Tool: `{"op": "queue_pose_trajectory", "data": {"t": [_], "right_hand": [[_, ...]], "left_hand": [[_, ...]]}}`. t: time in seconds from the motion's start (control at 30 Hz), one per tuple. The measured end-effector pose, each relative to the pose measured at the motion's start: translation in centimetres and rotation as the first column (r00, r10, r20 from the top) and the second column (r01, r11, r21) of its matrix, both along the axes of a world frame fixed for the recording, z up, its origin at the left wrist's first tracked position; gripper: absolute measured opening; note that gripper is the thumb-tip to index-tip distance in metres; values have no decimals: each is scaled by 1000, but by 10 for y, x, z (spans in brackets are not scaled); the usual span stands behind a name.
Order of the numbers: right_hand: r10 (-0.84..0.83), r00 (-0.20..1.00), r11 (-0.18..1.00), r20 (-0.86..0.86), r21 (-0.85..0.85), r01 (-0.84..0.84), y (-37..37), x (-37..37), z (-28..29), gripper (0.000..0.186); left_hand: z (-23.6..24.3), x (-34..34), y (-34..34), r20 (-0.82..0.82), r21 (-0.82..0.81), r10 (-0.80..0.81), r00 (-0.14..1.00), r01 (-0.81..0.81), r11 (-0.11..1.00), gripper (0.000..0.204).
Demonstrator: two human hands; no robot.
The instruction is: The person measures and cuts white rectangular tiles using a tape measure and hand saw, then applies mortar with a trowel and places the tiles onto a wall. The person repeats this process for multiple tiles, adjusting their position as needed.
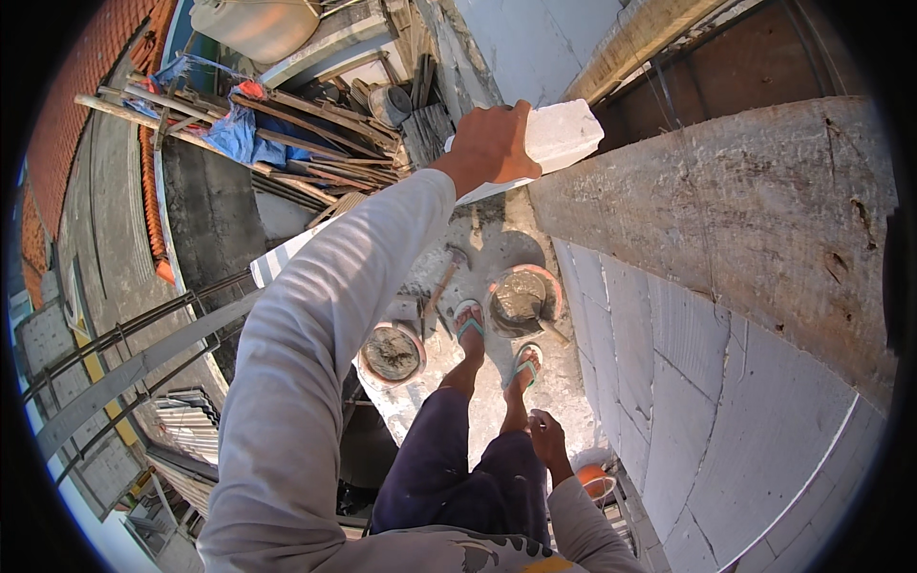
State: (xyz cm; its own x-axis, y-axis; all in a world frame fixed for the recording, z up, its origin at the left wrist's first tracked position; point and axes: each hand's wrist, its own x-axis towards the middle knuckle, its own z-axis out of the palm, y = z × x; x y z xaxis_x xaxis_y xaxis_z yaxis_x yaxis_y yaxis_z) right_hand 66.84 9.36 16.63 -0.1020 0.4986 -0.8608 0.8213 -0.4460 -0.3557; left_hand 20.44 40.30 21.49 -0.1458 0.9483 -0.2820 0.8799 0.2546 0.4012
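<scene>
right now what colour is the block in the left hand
The block is white, clearest in the head view.

I see a long, pale grey sleeve [320, 334] on the left, loose and creased into soft folds, ending at the wrist of the bare left hand [492, 143]. The right sleeve [585, 520], nearer, matches it in colour and stops short of the bare right hand [547, 439]. At the near edge, the shirt front [411, 556] carries a dark print [480, 556] and a yellow-orange patch [549, 565]. The cropped trousers [444, 477] are dark purplish navy with pale specks. Farther off, the thong sandals [526, 364] have blue-green straps.
</scene>
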Motion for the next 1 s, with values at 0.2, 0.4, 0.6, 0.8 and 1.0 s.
{"op": "queue_pose_trajectory", "data": {"t": [0.2, 0.4, 0.6, 0.8, 1.0], "right_hand": [[7, 1000, 1000, -2, -15, -7, 0, 3, -4, 41], [10, 1000, 1000, -12, -11, -10, -1, 3, -8, 42], [-13, 999, 1000, -46, -2, 12, -8, 11, -21, 41], [-40, 997, 999, -68, -12, 39, -15, 21, -36, 40], [-65, 997, 997, -35, -48, 63, -18, 24, -43, 41]], "left_hand": [[-8, 5, -1, 18, 45, -10, 1000, 9, 999, 79], [-14, 7, 2, 29, 45, -8, 1000, 7, 999, 80], [-23, 9, 4, 36, 102, -1, 999, -3, 995, 66], [-28, 16, 10, 21, 31, -12, 1000, 12, 999, 78], [-43, 15, 14, 0, 28, -30, 1000, 30, 999, 78]]}}
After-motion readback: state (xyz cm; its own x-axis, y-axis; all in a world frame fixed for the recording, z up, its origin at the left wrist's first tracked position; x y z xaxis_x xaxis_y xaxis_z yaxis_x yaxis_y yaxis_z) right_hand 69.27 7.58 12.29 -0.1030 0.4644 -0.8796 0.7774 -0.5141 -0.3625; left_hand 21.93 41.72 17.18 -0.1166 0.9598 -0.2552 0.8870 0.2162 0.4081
